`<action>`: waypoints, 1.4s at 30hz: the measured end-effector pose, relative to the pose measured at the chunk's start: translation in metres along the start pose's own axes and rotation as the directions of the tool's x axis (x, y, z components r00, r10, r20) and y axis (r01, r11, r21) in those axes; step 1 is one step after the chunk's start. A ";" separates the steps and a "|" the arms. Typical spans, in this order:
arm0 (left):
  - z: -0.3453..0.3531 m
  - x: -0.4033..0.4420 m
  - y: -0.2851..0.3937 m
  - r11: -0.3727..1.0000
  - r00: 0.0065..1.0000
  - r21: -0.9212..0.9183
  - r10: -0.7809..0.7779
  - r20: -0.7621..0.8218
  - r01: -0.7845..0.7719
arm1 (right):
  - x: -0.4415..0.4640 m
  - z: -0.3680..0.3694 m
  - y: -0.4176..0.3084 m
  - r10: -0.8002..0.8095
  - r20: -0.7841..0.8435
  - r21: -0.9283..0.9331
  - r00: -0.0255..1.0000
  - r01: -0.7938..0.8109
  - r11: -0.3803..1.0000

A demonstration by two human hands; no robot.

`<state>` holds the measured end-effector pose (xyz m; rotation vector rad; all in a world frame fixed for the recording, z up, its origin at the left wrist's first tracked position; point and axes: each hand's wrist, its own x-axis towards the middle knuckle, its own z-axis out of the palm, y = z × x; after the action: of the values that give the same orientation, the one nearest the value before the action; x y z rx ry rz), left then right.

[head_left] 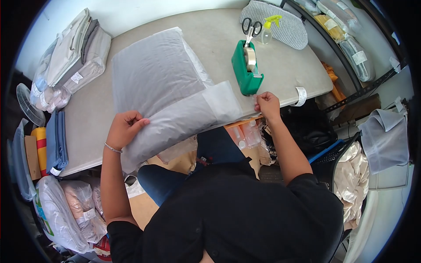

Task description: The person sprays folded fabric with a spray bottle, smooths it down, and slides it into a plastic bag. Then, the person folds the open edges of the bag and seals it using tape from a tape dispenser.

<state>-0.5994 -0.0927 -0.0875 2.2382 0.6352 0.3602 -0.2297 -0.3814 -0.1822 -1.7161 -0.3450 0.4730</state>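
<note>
A grey folded textile in a clear plastic bag (153,70) lies on the table, its near part folded over and hanging past the front edge. My left hand (127,128) is closed at the left side of that fold, thumb and fingers pinching the plastic. The bag's loose clear flap (222,101) spreads to the right. My right hand (267,105) is pinched at the table's front edge, with a small clear strip that looks like tape at its fingertips. Just beyond it stands a green tape dispenser (245,72) with a tape roll (250,59); black-handled scissors (251,30) stand at its back.
A spray bottle (266,33) and a striped grey cloth (280,26) are at the back of the table (206,26). Bagged textiles (79,57) are stacked at the left. A white label (301,96) hangs over the right front edge. Shelving (337,52) holds more packages.
</note>
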 end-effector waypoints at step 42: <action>-0.009 0.001 0.009 1.000 0.997 0.006 -0.024 0.078 0.024 | -0.038 0.230 -0.196 0.310 0.854 -0.517 0.417 0.625 0.585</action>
<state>-0.6000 -0.0920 -0.0748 2.2358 0.6214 0.2576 -0.3698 -0.1637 -0.0218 -2.0680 -1.8384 1.2356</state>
